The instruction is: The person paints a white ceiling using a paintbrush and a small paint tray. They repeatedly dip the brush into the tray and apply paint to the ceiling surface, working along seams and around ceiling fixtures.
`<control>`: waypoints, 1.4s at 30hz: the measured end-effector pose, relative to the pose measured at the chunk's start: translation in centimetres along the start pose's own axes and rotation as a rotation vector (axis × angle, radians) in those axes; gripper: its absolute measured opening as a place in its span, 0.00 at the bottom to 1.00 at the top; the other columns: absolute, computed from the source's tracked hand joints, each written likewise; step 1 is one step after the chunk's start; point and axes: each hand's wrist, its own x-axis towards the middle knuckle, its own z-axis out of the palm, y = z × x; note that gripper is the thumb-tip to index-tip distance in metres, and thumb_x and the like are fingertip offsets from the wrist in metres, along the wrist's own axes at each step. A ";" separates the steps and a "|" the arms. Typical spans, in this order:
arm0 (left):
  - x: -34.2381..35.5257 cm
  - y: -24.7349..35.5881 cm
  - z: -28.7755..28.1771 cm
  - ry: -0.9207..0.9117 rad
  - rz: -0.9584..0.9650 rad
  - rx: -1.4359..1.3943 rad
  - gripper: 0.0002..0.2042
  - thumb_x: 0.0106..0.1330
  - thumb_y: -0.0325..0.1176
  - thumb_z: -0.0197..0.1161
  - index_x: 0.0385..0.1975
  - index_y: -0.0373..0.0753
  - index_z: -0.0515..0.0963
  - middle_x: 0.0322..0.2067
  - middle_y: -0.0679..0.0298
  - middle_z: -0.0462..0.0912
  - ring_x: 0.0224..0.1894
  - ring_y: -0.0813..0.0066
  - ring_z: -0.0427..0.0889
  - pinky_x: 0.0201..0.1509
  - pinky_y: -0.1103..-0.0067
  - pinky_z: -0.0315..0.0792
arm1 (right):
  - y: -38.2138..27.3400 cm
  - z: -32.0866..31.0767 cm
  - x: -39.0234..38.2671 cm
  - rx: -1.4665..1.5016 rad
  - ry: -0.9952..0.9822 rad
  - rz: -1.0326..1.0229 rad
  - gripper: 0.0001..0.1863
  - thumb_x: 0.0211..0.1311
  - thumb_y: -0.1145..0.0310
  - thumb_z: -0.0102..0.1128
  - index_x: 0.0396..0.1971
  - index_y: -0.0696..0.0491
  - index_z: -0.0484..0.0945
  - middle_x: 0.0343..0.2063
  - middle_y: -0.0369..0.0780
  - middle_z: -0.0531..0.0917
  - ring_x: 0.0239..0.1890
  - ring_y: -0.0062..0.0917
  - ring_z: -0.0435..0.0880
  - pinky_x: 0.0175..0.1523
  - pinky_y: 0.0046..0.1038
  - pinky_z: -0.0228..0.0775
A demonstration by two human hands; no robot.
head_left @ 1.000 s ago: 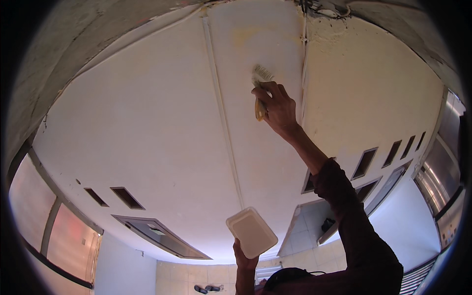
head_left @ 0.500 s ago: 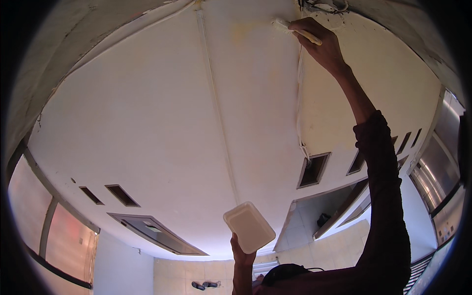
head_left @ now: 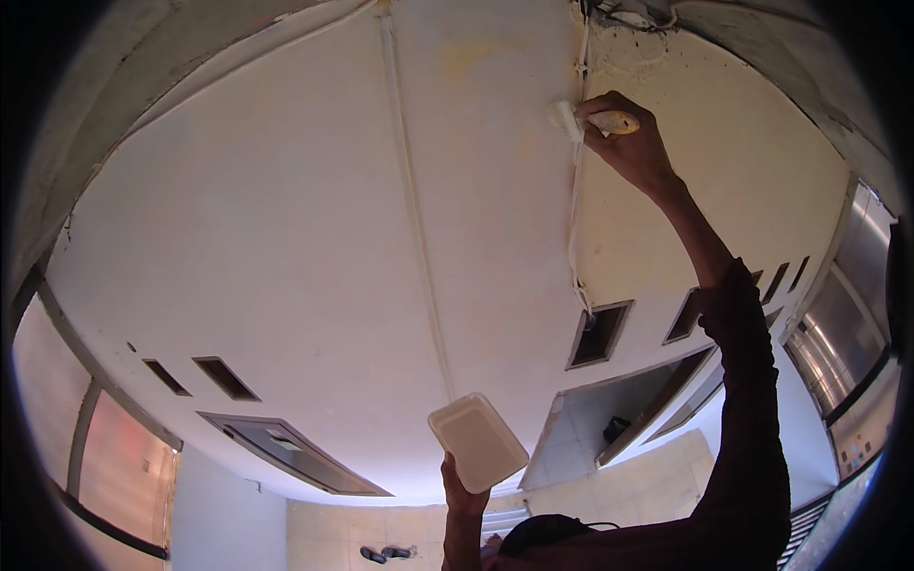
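Observation:
My right hand (head_left: 636, 157) is raised and closed around a paintbrush (head_left: 615, 122) with a yellowish-white handle. The pale bristles point left and meet the wall (head_left: 486, 190) close to a strip of cables (head_left: 575, 228) running down it. Low in the middle, my left hand (head_left: 465, 493) grips the lower left edge of a shallow pale tray (head_left: 479, 443) with rounded corners, with the thumb along its side. The tray is tilted; whether paint lies in it I cannot tell. Faint yellow patches show on the wall left of the brush.
A vertical strip (head_left: 409, 181) runs down the wall's middle. Loose wires (head_left: 633, 17) hang at the top. Dark rectangular openings (head_left: 600, 335) and a doorway (head_left: 609, 419) lie lower right; a framed opening (head_left: 295, 455) lies lower left. Black slippers (head_left: 386, 553) rest on the tiled floor.
My right hand has moved the paintbrush down and slightly right, and its handle has turned from slanting to nearly level. My left hand keeps the tray in almost the same place.

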 end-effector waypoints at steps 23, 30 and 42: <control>0.4 -0.9 -0.2 0.079 0.024 0.046 0.29 0.72 0.54 0.54 0.64 0.40 0.65 0.54 0.60 0.77 0.55 0.63 0.79 0.56 0.62 0.78 | -0.3 2.4 -0.6 -0.322 -0.020 -0.369 0.15 0.59 0.77 0.65 0.46 0.49 0.80 0.46 0.37 0.83 0.44 0.30 0.86 0.45 0.28 0.82; 0.3 -1.1 0.2 0.118 0.010 0.032 0.30 0.70 0.55 0.56 0.63 0.40 0.66 0.53 0.59 0.77 0.54 0.63 0.80 0.55 0.62 0.79 | -1.8 5.7 -8.7 -0.416 -0.228 -0.492 0.20 0.48 0.74 0.70 0.43 0.44 0.77 0.46 0.32 0.80 0.48 0.27 0.84 0.47 0.27 0.82; -0.3 -1.6 -0.1 0.151 0.005 -0.011 0.29 0.71 0.55 0.55 0.63 0.41 0.66 0.53 0.60 0.78 0.53 0.62 0.81 0.53 0.63 0.80 | -1.8 1.9 3.2 -0.384 -0.262 -0.301 0.10 0.61 0.71 0.66 0.41 0.46 0.80 0.38 0.28 0.84 0.36 0.28 0.86 0.43 0.28 0.79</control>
